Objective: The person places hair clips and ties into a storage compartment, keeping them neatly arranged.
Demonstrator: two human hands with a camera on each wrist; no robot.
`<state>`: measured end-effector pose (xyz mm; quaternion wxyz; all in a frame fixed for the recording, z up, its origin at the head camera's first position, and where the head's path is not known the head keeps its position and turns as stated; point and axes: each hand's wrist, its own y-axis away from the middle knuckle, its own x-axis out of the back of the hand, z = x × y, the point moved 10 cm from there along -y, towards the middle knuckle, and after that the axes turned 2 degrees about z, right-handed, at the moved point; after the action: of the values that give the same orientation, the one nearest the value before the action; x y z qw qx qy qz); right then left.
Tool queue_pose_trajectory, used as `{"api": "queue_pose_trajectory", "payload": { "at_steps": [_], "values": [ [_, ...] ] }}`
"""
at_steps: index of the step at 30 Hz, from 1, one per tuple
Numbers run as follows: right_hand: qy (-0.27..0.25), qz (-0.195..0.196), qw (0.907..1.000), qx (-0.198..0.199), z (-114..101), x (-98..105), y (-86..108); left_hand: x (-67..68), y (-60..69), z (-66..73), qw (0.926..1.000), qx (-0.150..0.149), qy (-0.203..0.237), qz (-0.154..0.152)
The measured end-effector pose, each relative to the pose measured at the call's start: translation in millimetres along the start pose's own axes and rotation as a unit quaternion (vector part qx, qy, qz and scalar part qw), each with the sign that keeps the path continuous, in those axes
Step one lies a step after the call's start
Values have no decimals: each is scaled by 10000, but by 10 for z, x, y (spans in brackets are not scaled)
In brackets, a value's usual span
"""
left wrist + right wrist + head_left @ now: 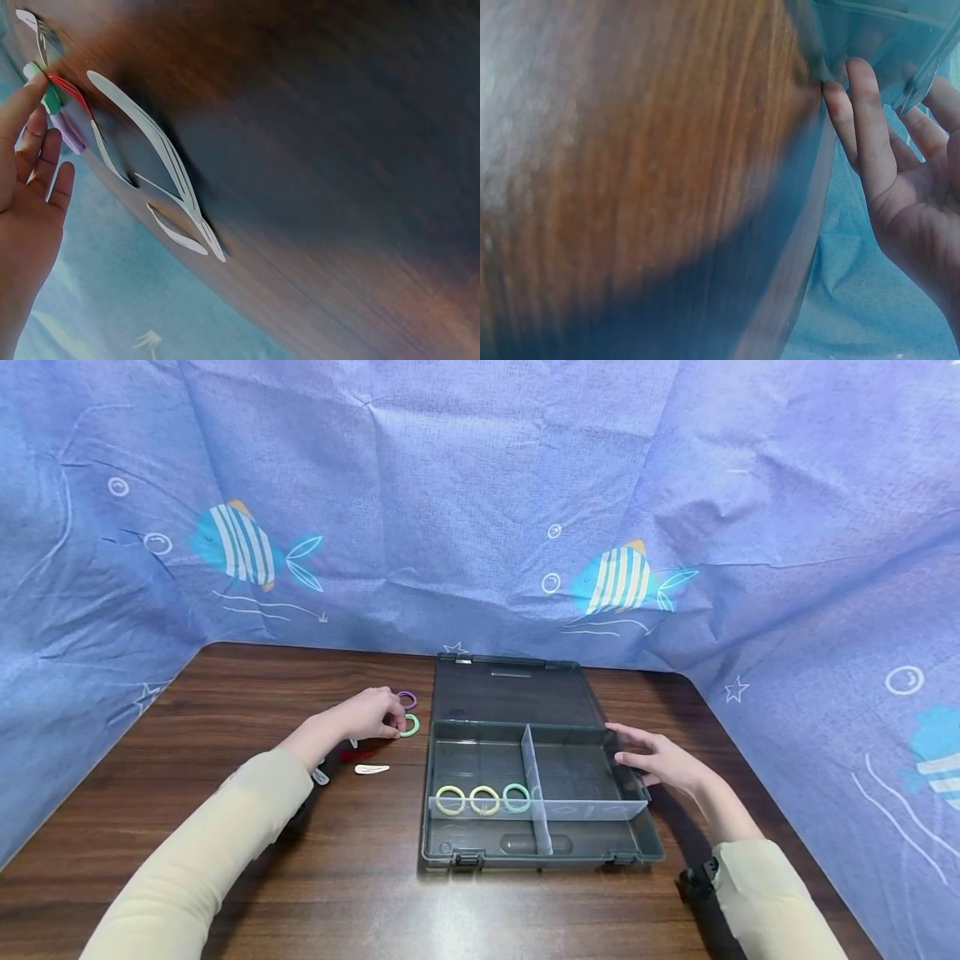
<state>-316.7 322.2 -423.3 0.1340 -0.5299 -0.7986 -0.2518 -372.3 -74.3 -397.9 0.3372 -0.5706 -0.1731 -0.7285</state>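
My left hand pinches a green ring at its near left edge, on the table left of the box; the left wrist view shows thumb and fingertips on the green ring. Just behind it lies a purple ring. My right hand rests against the right side of the grey see-through box, fingers fairly straight; in the right wrist view, fingers of the hand touch the box wall. Two yellow rings and a green ring stand at the divider in the left part.
The box lid lies folded back behind it. Left of the box are a white hair clip, a red clip and a clip near my left wrist. A blue fish-print cloth hangs behind the table.
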Motion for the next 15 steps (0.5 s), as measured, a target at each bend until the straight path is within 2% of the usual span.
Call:
{"api": "queue_pose_trajectory", "payload": {
  "at_steps": [8, 15],
  "values": [
    [-38, -18, 10000, 23, 5, 1, -5, 44, 26, 48, 9999, -47, 100, 68],
    [-46, 4, 10000, 23, 11, 14, -9, 128, 51, 100, 9995, -115, 49, 298]
  ]
}}
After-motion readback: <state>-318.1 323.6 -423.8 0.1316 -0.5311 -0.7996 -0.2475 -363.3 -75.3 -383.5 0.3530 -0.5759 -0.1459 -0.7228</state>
